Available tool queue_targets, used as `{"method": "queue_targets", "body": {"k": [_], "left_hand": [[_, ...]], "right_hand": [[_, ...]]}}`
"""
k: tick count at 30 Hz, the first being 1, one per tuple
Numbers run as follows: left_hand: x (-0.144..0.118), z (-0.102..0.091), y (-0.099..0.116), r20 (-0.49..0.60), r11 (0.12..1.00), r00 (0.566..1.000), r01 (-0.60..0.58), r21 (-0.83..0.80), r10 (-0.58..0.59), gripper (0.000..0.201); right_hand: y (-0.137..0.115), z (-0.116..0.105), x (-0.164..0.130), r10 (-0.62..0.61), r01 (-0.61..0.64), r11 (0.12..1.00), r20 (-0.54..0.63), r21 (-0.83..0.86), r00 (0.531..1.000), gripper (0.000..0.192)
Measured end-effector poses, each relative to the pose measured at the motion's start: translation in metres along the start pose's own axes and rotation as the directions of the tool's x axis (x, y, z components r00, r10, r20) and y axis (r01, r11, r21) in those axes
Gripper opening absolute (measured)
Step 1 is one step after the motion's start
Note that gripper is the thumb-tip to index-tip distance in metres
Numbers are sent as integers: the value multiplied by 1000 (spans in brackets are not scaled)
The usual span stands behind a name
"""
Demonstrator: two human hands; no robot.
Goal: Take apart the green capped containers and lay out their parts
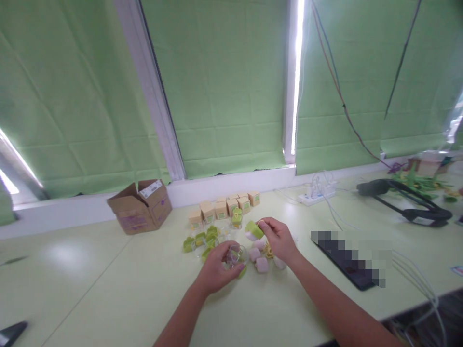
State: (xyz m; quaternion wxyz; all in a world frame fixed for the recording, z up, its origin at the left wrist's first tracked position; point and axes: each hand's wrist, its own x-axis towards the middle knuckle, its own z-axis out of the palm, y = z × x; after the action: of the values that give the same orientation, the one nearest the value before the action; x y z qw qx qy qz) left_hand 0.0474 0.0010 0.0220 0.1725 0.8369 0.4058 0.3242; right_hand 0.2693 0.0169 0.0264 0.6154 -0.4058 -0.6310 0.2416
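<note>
On the pale green tabletop (pixel 90 284), near its middle, the left hand (pixel 216 270) rests with its fingers (pixel 231 248) curled around a clear plastic shell (pixel 237 255), holding it just above the surface; a bit of green shows under the shell's lower edge. Just to the right and a little higher, the right hand (pixel 278 238) pinches a small green piece (pixel 254 229) between thumb and fingertips, the fingers closed on it, lifted slightly off the tabletop. Between and below the two hands lie a few pale pink pieces (pixel 261 264), touching one another, with a small yellow bit beside the right hand. To the left of the hands sits a loose cluster of green pieces and clear shells (pixel 202 238). Behind that cluster, towards the window, a row of small tan boxes (pixel 224 207) with green labels stands close together. Further left an open cardboard box (pixel 139 207) stands near the sill. To the right of the right hand lies a dark flat device (pixel 343 262), partly blurred out, and beyond it a white power strip (pixel 316 195) with cables. Green blinds (pixel 217 86) cover the windows behind
</note>
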Motion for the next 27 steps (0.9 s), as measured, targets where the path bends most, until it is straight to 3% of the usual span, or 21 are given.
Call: {"method": "queue_targets", "body": {"k": [11,17,27], "left_hand": [[-6,-2,1,111,992,986,-126,21,123,49],[-6,2,12,187,982,968,-182,53,170,47],[-3,2,20,295,965,937,-233,122,189,50]], "right_hand": [[0,2,-1,-20,23,999,62,-47,998,29],[-2,3,-2,-38,45,997,102,-61,994,31],[-3,3,-2,-37,43,997,98,-66,995,32]]}}
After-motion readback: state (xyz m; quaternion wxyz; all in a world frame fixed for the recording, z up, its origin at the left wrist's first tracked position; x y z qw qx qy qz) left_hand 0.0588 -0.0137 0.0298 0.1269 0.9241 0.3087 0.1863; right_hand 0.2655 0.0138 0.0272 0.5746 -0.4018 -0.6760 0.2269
